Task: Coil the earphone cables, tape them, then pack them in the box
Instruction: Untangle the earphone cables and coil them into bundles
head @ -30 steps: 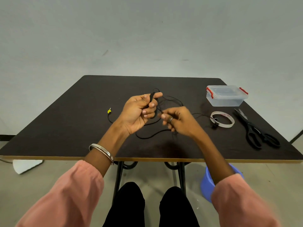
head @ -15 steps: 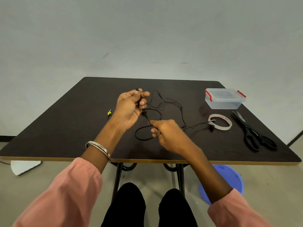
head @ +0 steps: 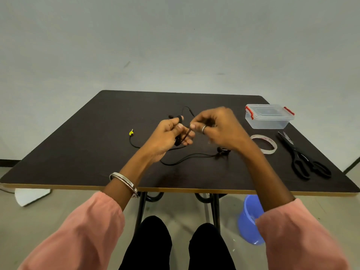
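We're mid-coiling: left hand [head: 169,135] grips the cable [head: 187,158] loops, right hand [head: 216,129] pinches a strand. Next, wind on the slack; tape [head: 263,143] waits.

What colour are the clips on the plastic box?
Red clips on the clear box, seen in the head view.

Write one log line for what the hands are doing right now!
step: coiling | left hand: holds earphone cable | right hand: pinches cable | tape roll: untouched | box: closed
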